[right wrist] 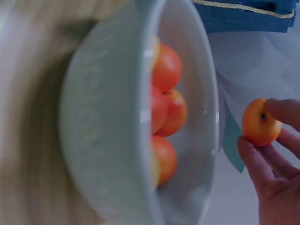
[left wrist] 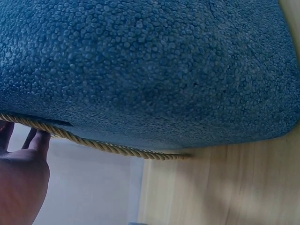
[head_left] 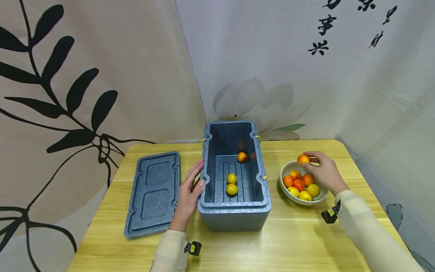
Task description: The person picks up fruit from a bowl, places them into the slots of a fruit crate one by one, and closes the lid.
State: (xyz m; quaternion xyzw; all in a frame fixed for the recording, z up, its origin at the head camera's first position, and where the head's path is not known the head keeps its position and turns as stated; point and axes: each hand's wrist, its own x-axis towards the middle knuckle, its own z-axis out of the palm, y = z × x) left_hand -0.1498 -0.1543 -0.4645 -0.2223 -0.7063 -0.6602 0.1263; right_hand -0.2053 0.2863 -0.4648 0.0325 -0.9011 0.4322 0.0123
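My right hand (head_left: 324, 172) pinches a small round orange fruit (head_left: 303, 160) between thumb and fingertips, above the far rim of a pale bowl (head_left: 284, 189). In the right wrist view, a dark dimple shows on this fruit (right wrist: 261, 122). Several orange-red fruits (head_left: 299, 185) and a few yellow ones (head_left: 305, 195) lie in the bowl. Against the left side of a blue-grey foam box (head_left: 234, 219) rests my left hand (head_left: 188, 194), its fingers along the outer wall. Inside the uncovered box are two yellow fruits (head_left: 232, 189) and one red-orange fruit (head_left: 242, 157).
The box's lid (head_left: 153, 194) lies flat on the wooden table (head_left: 234, 251), left of the box. A twisted yellow rope (left wrist: 108, 146) runs along the box's side. Behind the table hangs a printed cloth (head_left: 153, 75).
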